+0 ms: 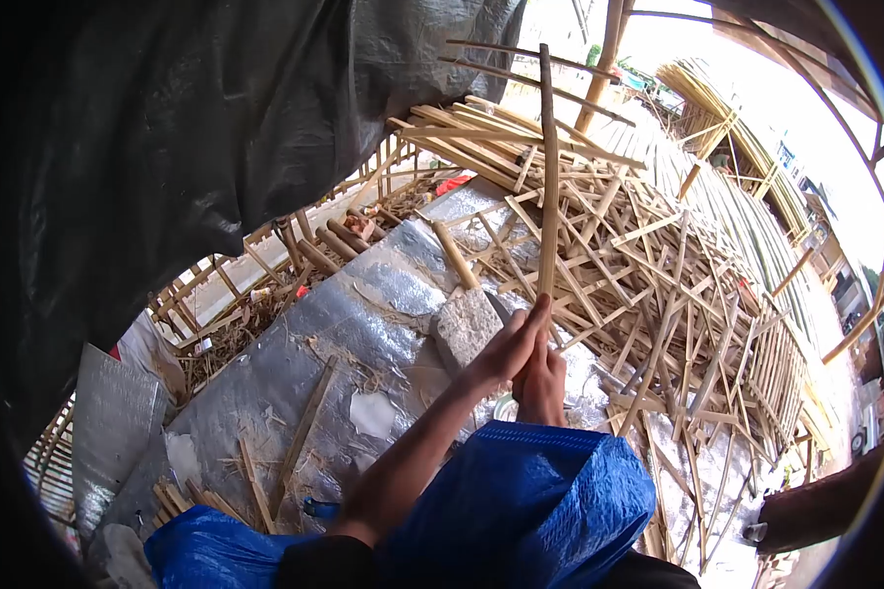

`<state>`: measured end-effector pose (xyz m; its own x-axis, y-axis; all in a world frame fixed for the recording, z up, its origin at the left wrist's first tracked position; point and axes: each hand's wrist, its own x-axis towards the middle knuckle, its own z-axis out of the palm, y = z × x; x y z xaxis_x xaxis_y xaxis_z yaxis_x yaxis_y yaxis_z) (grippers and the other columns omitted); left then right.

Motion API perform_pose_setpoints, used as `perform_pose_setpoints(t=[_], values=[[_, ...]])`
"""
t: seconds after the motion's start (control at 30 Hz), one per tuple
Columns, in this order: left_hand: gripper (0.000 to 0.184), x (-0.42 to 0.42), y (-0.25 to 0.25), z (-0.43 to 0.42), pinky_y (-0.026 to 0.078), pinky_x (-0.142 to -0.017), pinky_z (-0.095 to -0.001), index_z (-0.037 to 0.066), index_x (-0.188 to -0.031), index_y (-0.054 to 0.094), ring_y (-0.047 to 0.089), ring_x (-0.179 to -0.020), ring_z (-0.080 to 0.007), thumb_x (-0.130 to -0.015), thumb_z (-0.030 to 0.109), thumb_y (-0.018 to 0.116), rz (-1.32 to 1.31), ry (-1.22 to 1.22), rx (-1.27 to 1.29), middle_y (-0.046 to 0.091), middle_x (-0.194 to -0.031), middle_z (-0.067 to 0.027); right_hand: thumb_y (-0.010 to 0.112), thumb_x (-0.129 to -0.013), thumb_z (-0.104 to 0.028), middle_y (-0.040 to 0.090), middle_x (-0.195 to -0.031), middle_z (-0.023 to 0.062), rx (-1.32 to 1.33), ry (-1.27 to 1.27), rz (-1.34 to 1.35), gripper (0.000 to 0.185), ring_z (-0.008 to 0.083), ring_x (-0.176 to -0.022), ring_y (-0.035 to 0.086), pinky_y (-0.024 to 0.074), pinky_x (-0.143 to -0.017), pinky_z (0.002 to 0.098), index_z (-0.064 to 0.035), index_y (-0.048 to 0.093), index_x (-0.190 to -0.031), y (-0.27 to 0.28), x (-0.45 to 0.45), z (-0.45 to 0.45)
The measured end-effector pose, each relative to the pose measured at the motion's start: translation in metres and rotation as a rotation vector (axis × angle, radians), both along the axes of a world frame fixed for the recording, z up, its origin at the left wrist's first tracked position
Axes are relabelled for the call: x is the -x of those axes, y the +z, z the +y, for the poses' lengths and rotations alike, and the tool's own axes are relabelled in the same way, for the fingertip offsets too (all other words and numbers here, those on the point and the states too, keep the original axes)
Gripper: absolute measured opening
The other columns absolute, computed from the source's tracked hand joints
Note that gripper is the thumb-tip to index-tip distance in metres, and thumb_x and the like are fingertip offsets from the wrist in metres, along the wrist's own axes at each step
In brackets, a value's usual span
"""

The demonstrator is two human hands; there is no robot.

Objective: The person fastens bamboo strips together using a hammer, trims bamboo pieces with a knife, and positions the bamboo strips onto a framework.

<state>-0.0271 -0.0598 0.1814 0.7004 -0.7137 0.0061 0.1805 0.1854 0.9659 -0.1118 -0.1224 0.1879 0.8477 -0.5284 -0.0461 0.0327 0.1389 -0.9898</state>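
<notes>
A long bamboo strip [549, 187] rises away from me, its lower end within my closed hands. My left hand [513, 344] reaches in from the lower left and wraps round the strip. Just below and to its right, my right hand [540, 385] is also closed around the strip's lower part; its grip is partly hidden. Left of the hands sits a rough stone block [467, 329]. Beyond it lies a round wooden handle [456, 255], in line with a dark blade [498, 305] that shows beside my left hand; whether they join is unclear.
Cut bamboo strips [648, 285] are heaped ahead and to the right. A silvery sheet [304, 314] covers the floor, with several loose pieces on it. Blue woven plastic [540, 491] drapes over my lap. A dark tarp [167, 128] hangs at upper left.
</notes>
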Motion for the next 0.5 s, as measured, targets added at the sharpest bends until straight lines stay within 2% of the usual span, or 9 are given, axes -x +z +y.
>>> perform_pose_setpoints(t=[0.03,0.07,0.1,0.13,0.27,0.33,0.43,0.47,0.5], values=[[0.107,-0.003,0.006,0.01,0.048,-0.087,-0.0345,-0.007,-0.141,0.034,0.059,-0.103,-0.0248,-0.085,0.084,0.032,0.03,-0.02,-0.084,0.056,-0.121,-0.0225,0.042,-0.104,-0.045,0.042,-0.052,-0.0036,0.109,-0.002,-0.008,0.053,0.0056,-0.04,0.039,0.0275,-0.035,0.0235,-0.0059,0.051,-0.07,0.012,0.0,-0.011],[0.094,0.003,0.013,0.015,0.047,-0.086,-0.0351,-0.002,-0.126,0.047,0.06,-0.1,-0.0221,-0.09,0.08,0.022,0.084,0.059,-0.136,0.059,-0.111,-0.0153,0.041,-0.104,-0.045,0.04,-0.05,-0.0039,0.224,0.001,-0.029,0.054,0.0059,-0.037,0.037,0.0267,-0.033,0.0243,-0.0073,0.049,-0.067,0.026,-0.005,-0.021],[0.09,-0.002,0.01,0.018,0.047,-0.085,-0.0357,0.0,-0.123,0.049,0.06,-0.099,-0.0218,-0.09,0.08,0.022,0.112,0.043,-0.105,0.059,-0.111,-0.0145,0.04,-0.104,-0.046,0.038,-0.048,-0.0031,0.241,-0.03,-0.055,0.056,0.0066,-0.034,0.034,0.0247,-0.031,0.0256,-0.0095,0.044,-0.062,0.031,-0.009,-0.025],[0.087,-0.006,0.003,0.02,0.047,-0.085,-0.0363,0.001,-0.12,0.05,0.06,-0.098,-0.0215,-0.091,0.079,0.023,0.146,0.019,-0.077,0.06,-0.11,-0.0136,0.041,-0.104,-0.046,0.039,-0.049,-0.0026,0.277,-0.023,-0.026,0.055,0.0071,-0.035,0.035,0.0258,-0.032,0.0253,-0.0088,0.045,-0.064,0.038,-0.008,-0.023],[0.084,-0.011,-0.002,0.025,0.048,-0.084,-0.036,0.003,-0.117,0.052,0.063,-0.095,-0.0208,-0.091,0.078,0.024,0.142,0.01,-0.043,0.063,-0.106,-0.0115,0.042,-0.103,-0.046,0.041,-0.051,-0.0014,0.198,-0.035,-0.008,0.052,0.008,-0.036,0.035,0.0263,-0.032,0.0249,-0.0089,0.046,-0.068,0.01,-0.045,-0.035],[0.084,-0.014,-0.001,0.028,0.048,-0.084,-0.0368,0.003,-0.117,0.052,0.064,-0.097,-0.0217,-0.091,0.077,0.025,0.123,0.007,-0.097,0.063,-0.108,-0.0122,0.04,-0.105,-0.043,0.033,-0.05,-0.004,0.031,0.032,-0.07,0.049,0.0066,-0.034,0.028,0.02,-0.031,0.0252,-0.0112,0.042,-0.066,0.024,-0.05,-0.043],[0.083,-0.017,-0.001,0.032,0.048,-0.084,-0.0371,0.002,-0.117,0.052,0.065,-0.098,-0.0221,-0.092,0.077,0.026,0.104,0.01,-0.103,0.063,-0.108,-0.0128,0.04,-0.105,-0.04,0.031,-0.05,-0.0047,-0.047,0.078,-0.103,0.048,0.0066,-0.034,0.026,0.0178,-0.031,0.0262,-0.012,0.041,-0.066,0.037,-0.052,-0.038],[0.083,-0.016,-0.002,0.033,0.048,-0.084,-0.0367,0.002,-0.117,0.053,0.065,-0.099,-0.0213,-0.092,0.077,0.026,0.11,0.033,-0.113,0.063,-0.109,-0.013,0.04,-0.105,-0.04,0.031,-0.05,-0.0047,-0.049,0.07,-0.089,0.048,0.0066,-0.034,0.026,0.0178,-0.031,0.0262,-0.012,0.041,-0.066,0.03,-0.057,-0.041],[0.082,-0.013,-0.004,0.033,0.048,-0.084,-0.0366,0.002,-0.116,0.053,0.065,-0.098,-0.0212,-0.092,0.076,0.028,0.116,0.028,-0.116,0.063,-0.109,-0.0128,0.039,-0.105,-0.04,0.031,-0.049,-0.0045,0.088,0.019,-0.062,0.049,0.007,-0.034,0.026,0.0182,-0.032,0.0263,-0.0123,0.04,-0.065,0.026,-0.064,-0.042]])
